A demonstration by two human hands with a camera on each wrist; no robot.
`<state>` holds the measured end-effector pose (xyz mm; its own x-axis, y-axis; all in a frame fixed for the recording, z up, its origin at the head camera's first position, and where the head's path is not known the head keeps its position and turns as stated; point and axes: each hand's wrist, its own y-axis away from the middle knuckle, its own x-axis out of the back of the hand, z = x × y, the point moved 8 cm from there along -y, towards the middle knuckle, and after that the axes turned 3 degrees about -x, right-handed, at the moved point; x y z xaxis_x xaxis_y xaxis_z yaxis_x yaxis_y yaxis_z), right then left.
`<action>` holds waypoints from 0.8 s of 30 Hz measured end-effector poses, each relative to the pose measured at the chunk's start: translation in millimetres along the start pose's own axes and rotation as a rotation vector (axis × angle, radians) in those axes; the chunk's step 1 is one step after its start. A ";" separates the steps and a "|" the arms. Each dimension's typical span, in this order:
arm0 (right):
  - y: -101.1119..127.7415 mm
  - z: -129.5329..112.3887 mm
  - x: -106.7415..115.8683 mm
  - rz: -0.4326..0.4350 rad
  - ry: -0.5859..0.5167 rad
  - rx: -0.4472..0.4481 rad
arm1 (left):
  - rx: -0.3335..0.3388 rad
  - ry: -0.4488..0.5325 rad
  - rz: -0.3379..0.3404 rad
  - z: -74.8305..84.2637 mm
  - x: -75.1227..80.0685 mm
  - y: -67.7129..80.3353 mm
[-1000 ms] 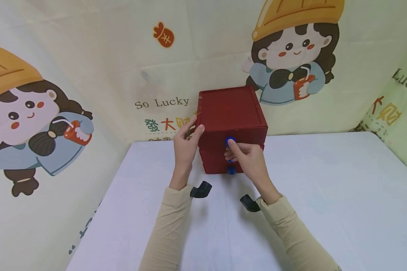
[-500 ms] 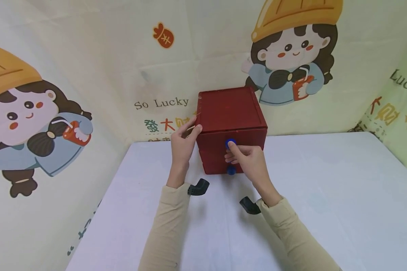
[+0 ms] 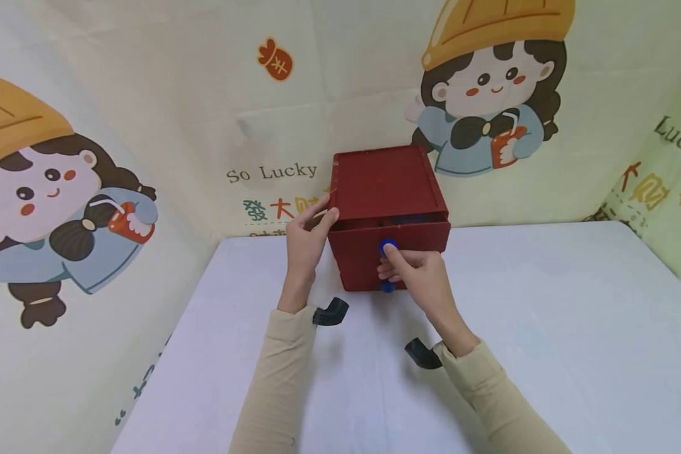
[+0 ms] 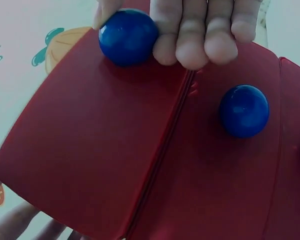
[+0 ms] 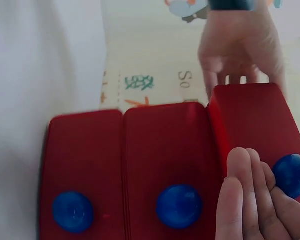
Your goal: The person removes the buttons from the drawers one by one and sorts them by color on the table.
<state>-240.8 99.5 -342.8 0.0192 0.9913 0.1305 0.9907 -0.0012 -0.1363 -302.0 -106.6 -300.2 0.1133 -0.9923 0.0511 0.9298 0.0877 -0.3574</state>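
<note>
A small red drawer cabinet [image 3: 383,180] with round blue knobs stands on the table. My right hand [image 3: 425,277] pinches the top knob [image 4: 128,37] between thumb and index finger; its other fingers lie just under it. The top drawer [image 3: 354,246] is pulled out a little, and a dark gap shows behind its front with something bluish inside. My left hand [image 3: 306,249] rests against the cabinet's left side, near the front upper corner. In the right wrist view, the middle knob [image 5: 179,206] and bottom knob [image 5: 73,211] sit on drawers that are closed.
The cabinet stands near the back edge of a white-covered table [image 3: 545,315]. Behind it hangs a cream cloth [image 3: 346,82] printed with cartoon figures and lettering. A black curved piece [image 3: 331,312] sticks out at the left cuff, another [image 3: 422,354] at the right.
The top drawer has slid out towards me, opening a gap under the cabinet's top. My right hand has come nearer with the knob. The left hand shifted slightly left, then stayed at the cabinet's side.
</note>
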 end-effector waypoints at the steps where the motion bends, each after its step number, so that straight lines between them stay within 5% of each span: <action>1: 1.0 0.4 0.0 -0.004 -0.006 -0.008 | -0.002 0.001 -0.001 -0.5 -0.1 -0.1; 24: 20.9 0.3 -1.0 -0.085 -0.093 -0.059 | -0.042 -0.011 -0.003 -2.0 -0.1 -0.9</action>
<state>-220.2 98.5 -346.1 -0.0752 0.9960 0.0474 0.9945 0.0785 -0.0700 -303.6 -106.8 -301.7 0.1140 -0.9915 0.0621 0.9147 0.0803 -0.3960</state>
